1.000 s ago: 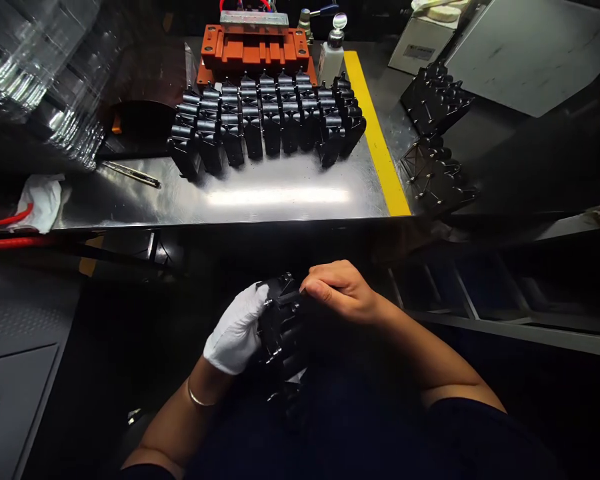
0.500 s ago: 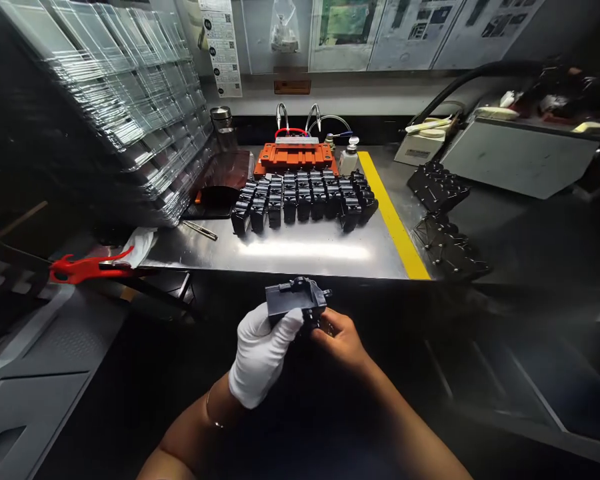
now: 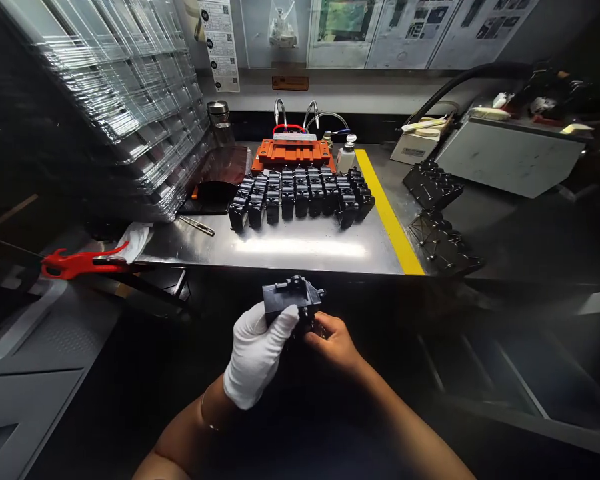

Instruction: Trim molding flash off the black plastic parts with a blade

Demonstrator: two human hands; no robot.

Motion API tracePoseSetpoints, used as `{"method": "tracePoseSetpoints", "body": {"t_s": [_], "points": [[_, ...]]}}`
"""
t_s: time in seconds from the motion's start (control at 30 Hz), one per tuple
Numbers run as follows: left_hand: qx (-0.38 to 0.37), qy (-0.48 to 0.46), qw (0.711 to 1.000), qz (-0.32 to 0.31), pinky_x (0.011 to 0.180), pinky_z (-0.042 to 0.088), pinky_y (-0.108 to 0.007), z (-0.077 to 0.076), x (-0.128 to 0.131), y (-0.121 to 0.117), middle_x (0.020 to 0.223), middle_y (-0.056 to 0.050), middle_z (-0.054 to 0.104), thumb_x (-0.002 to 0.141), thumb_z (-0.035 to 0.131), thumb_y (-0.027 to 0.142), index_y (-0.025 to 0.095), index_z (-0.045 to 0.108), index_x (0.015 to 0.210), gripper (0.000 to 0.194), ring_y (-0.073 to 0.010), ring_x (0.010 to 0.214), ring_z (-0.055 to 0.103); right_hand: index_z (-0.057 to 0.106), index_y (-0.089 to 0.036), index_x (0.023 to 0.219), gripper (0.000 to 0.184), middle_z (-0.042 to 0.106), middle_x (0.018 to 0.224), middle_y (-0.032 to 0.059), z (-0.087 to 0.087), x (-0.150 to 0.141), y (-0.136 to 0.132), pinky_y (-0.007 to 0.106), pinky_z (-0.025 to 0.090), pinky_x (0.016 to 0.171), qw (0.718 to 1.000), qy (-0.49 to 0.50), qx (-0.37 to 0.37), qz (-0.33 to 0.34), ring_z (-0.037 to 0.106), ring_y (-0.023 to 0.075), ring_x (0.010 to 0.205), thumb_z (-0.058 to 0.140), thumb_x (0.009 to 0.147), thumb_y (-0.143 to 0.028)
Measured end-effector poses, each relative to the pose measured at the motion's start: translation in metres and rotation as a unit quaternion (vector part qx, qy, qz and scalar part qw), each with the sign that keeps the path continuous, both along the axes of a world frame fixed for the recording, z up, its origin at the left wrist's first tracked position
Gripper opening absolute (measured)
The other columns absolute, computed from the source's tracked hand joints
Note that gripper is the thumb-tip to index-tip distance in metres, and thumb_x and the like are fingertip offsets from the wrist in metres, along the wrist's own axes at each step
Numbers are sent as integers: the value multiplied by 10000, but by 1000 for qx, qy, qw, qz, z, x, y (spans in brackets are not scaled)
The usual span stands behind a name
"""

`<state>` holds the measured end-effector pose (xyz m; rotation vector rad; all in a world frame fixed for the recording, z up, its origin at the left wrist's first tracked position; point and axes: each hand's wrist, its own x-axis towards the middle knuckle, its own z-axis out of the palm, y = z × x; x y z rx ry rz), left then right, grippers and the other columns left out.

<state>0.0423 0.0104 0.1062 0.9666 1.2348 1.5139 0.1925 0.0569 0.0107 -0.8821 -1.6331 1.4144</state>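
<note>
**Holding a black housing (image 3: 283, 299) just short of the steel bench (image 3: 300, 259)**

Clamping the housing between thumb and fingers of the white-gloved left hand (image 3: 255, 353), open recess upward. Reaching with the bare right hand (image 3: 334, 341) to its right end, thumb and fingers close together; cannot tell whether gripping, contact being partly hidden. Taking the housing as clock centre, with twelve toward the wall (image 3: 350, 89): at twelve, crowding together in rows of black housings (image 3: 301, 193), then rising to an orange fixture (image 3: 295, 153) behind. Standing at one, in a white pump bottle (image 3: 346, 159). Running along two, in a yellow strip (image 3: 385, 217), with more black parts (image 3: 433, 185) beyond. Lying at ten, in metal tweezers (image 3: 197, 225); at nine, in a red air gun (image 3: 80, 265). Stacking up between ten and eleven, in clear trays (image 3: 125, 100). Hanging between eleven and twelve, in a label strip (image 3: 221, 47) with round black marks and square codes, too small to read. Also illegible: on an orange label (image 3: 290, 83) at twelve.
</note>
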Motion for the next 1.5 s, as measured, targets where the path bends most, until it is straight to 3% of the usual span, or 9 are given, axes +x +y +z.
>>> {"method": "tracePoseSetpoints", "body": {"t_s": [0.17,0.3,0.43,0.53,0.8,0.97,1.13,1.37,1.5], "points": [[1,-2,1000,-25,825,526,-300,-4,-6,-4,924,-32,756,842,662,308,210,755,962,181,-203,859,680,686,-145,939,609,599,696,26,-3,7,5,237,424,509,999,33,-21,7,509,120,574,567,757,-714],[-15,39,984,-172,700,516,-272,0,-23,-7,798,-55,726,835,657,353,166,750,883,214,-178,726,640,644,-158,1039,461,595,702,9,15,23,12,210,379,446,999,25,-1,-43,452,85,493,394,944,-534],[-85,84,882,-455,581,456,-251,6,-36,-5,696,-53,659,850,602,413,120,727,815,321,-148,613,559,653,-149,939,220,611,684,16,50,36,8,226,442,557,972,-94,212,32,539,102,588,463,953,-259],[-134,82,829,-536,578,437,-251,5,-38,-3,699,-45,641,868,555,433,116,717,853,356,-147,617,540,645,-140,885,174,626,651,33,67,39,1,244,434,562,927,-124,345,86,540,117,580,491,934,-205],[-141,87,830,-532,559,417,-243,-4,-36,-5,645,-27,596,859,558,450,128,684,766,359,-134,585,502,645,-152,777,201,597,589,17,71,37,-7,246,383,515,885,-184,419,88,497,109,526,542,922,-247],[-140,105,821,-544,542,398,-240,-5,-36,-5,628,-18,573,864,551,452,126,673,759,363,-123,572,472,654,-147,774,213,605,587,23,71,37,-6,241,386,508,894,-161,410,83,505,110,529,531,922,-239],[-143,93,839,-517,567,427,-240,-5,-36,-6,658,-28,600,865,558,447,121,696,792,361,-133,599,512,658,-144,783,188,617,597,27,71,34,-5,245,382,495,888,-188,416,62,501,113,525,549,912,-226],[-124,87,927,-343,632,504,-268,-15,-34,-16,713,-56,681,829,630,403,139,747,819,290,-178,662,605,653,-159,871,179,630,640,14,63,35,-1,229,449,539,933,-149,328,-20,549,102,545,495,942,-204],[-157,64,947,-274,613,506,-251,-18,-32,-18,712,-41,688,793,677,398,154,746,799,254,-173,648,616,640,-164,882,181,626,656,14,60,38,-2,213,459,538,942,-144,301,-16,574,103,578,479,951,-207]]}}
